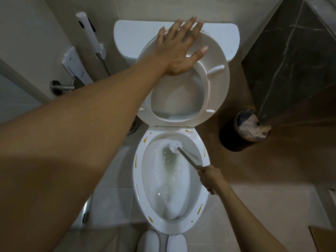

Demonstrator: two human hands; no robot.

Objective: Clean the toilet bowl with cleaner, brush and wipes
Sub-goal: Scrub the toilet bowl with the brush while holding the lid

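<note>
Inside toilet bowl (139, 179): one brush (175, 144), right hand (211, 177).

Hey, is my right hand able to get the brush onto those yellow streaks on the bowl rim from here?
Probably yes. Your right hand grips the brush inside the open bowl, the seat is held up by your left hand, and nothing covers the rim streaks.

Bowl (171, 180) open above; bin (241, 131) & dark wall (291, 57) crowd right.
</note>
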